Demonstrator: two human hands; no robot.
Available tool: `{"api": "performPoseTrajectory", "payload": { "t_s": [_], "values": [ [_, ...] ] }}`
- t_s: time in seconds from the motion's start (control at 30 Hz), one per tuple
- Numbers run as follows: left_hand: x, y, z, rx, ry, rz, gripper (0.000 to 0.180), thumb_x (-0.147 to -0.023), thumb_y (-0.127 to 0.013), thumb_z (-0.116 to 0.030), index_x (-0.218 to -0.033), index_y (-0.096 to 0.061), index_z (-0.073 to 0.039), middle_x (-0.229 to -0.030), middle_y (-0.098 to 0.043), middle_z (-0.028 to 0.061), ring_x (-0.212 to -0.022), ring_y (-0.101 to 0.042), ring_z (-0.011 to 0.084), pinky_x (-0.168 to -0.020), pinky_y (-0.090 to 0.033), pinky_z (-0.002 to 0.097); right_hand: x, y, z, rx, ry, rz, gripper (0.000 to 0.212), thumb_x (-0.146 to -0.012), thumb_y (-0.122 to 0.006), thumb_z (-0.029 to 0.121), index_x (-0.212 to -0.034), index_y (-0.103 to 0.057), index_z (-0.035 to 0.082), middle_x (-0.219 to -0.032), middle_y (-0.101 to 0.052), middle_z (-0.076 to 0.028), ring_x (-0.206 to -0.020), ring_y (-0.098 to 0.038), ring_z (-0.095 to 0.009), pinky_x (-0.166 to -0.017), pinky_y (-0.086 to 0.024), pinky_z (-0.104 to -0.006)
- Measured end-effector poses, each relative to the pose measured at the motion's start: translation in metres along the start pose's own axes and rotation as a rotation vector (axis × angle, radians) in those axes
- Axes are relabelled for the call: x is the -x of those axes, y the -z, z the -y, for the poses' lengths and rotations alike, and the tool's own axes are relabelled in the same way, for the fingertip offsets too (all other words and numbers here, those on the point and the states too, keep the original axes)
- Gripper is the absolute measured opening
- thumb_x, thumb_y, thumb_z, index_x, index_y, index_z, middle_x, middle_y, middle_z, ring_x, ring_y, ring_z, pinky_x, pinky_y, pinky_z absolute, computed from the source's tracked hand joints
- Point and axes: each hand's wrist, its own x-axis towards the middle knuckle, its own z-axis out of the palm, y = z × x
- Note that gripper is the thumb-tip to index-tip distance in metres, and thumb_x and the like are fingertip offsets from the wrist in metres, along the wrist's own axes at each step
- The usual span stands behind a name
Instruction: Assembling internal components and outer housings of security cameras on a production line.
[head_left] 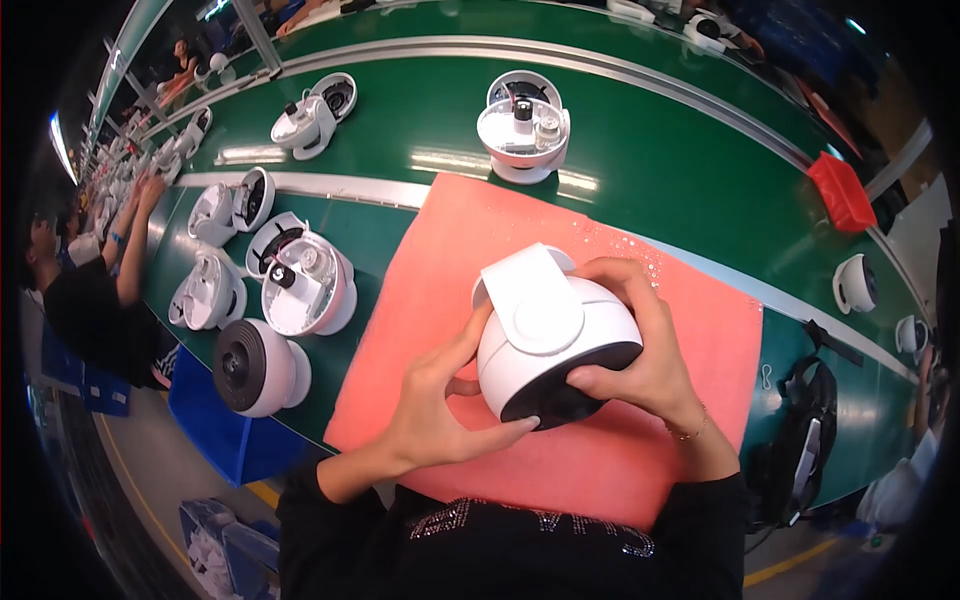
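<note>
Over a pink foam mat (400,330) I hold a round white camera (610,315) with a black front and a white bracket across its top. My left hand (430,405) grips its left side, thumb at the lower edge of the black front. Wrapped round the right side is my right hand (650,345), with its thumb pressed on the black face. The black face tilts down toward me, so most of it is hidden. Just left of the mat sits an opened camera housing (325,290) with inner parts showing, and below it a closed camera (250,368) with a ribbed black front.
More opened housings (210,290) crowd the bench's left side. Two others, one an opened housing (522,125), stand on the green belt (400,130) beyond. At right are a red bin (842,192), a white camera (855,283) and a black bag (805,430). A co-worker (90,290) works at left.
</note>
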Motion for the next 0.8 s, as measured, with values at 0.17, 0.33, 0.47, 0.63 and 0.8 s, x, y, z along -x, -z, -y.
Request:
{"api": "performPoseTrajectory", "payload": {
  "t_s": [0.17,0.33,0.47,0.63,0.8],
  "values": [
    [-0.004,0.004,-0.005,-0.128,-0.093,-0.036,0.091,-0.062,-0.076,-0.013,-0.134,-0.026,0.008,-0.112,-0.054,0.021,-0.105,-0.055,0.0268,-0.07,-0.056,0.0334,-0.01,0.004,0.002,0.106,0.08,0.045,0.062,-0.057,-0.08,0.028,-0.106,-0.055,0.0,-0.094,-0.063,-0.014,-0.089,-0.062,-0.022,-0.078,-0.049,-0.0313],
    [-0.02,0.01,-0.009,-0.019,-0.038,-0.007,0.09,-0.063,-0.076,-0.012,-0.134,-0.025,0.008,-0.122,-0.049,0.0177,-0.113,-0.049,0.024,-0.075,-0.055,0.0325,-0.018,0.008,0.005,0.055,0.06,-0.004,0.061,-0.062,-0.078,0.027,-0.112,-0.053,0.003,-0.103,-0.059,-0.014,-0.097,-0.059,-0.022,-0.083,-0.046,-0.0326],
    [-0.04,0.03,0.005,0.369,-0.011,-0.036,0.073,-0.065,-0.069,-0.004,-0.128,-0.036,0.007,-0.121,-0.048,0.0123,-0.109,-0.051,0.0189,-0.091,-0.044,0.0305,-0.028,0.006,0.011,-0.196,0.03,0.064,0.089,-0.067,-0.075,0.024,-0.136,-0.023,0.005,-0.128,-0.04,-0.017,-0.119,-0.042,-0.025,-0.095,-0.038,-0.0361],
    [-0.062,0.03,0.014,0.691,-0.022,-0.176,0.051,-0.07,-0.061,-0.012,-0.115,-0.044,0.004,-0.111,-0.054,0.0136,-0.101,-0.056,0.0211,-0.088,-0.046,0.0333,-0.033,-0.012,0.012,-0.237,0.012,-0.04,0.104,-0.066,-0.076,0.019,-0.14,-0.004,0.006,-0.134,-0.03,-0.019,-0.123,-0.038,-0.03,-0.095,-0.041,-0.042],
    [-0.077,0.025,0.032,0.675,-0.172,-0.17,0.055,-0.068,-0.06,-0.014,-0.117,-0.042,0.003,-0.11,-0.054,0.013,-0.102,-0.055,0.0225,-0.092,-0.044,0.0348,-0.039,-0.005,0.008,-0.364,0.017,-0.029,0.097,-0.067,-0.074,0.01,-0.14,-0.011,0.011,-0.133,-0.032,-0.012,-0.121,-0.039,-0.024,-0.089,-0.046,-0.0376]
  ]
}}
